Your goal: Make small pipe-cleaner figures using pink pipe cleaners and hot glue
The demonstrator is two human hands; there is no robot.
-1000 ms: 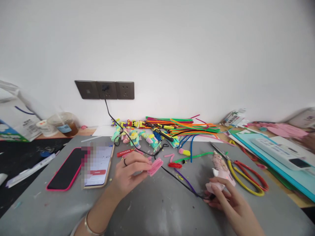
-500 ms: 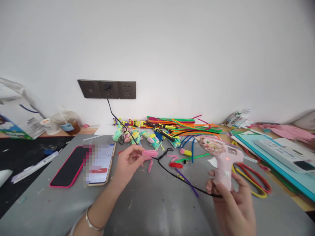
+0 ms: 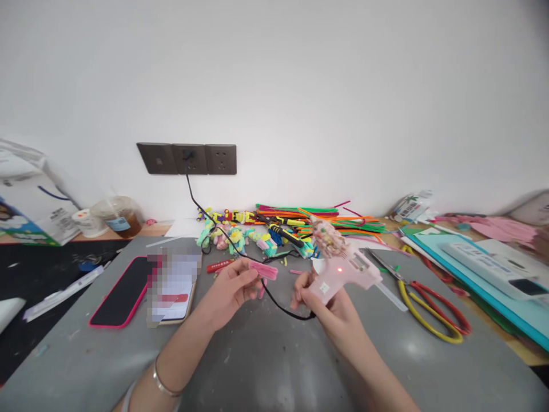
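Between the thumb and fingers of my left hand [image 3: 234,289] is a short bundle of pink pipe cleaner [image 3: 263,270], pointing right. My right hand [image 3: 328,309] grips the handle of a pale pink glue gun [image 3: 343,272], its red light lit and its decorated nozzle end tilted up and left. A clear glue stick [image 3: 392,296] sticks out of the gun's back. The black power cord [image 3: 285,312] loops from the handle under the pink bundle and back towards the wall. Just below the bundle lies another small pink piece [image 3: 262,289], partly hidden.
Scissors [image 3: 429,309] with red and yellow handles lie at right. Behind my hands are small pipe-cleaner figures [image 3: 235,239], pliers [image 3: 286,236] and loose pipe cleaners [image 3: 300,212]. Two phones [image 3: 122,294] rest at left, near a drink cup [image 3: 120,217]. Wall sockets [image 3: 189,158] hold the plug.
My right hand has brought the glue gun left, nearer the pink bundle, and turned its nozzle more upward. The scissors now show fully. My left hand has barely moved.
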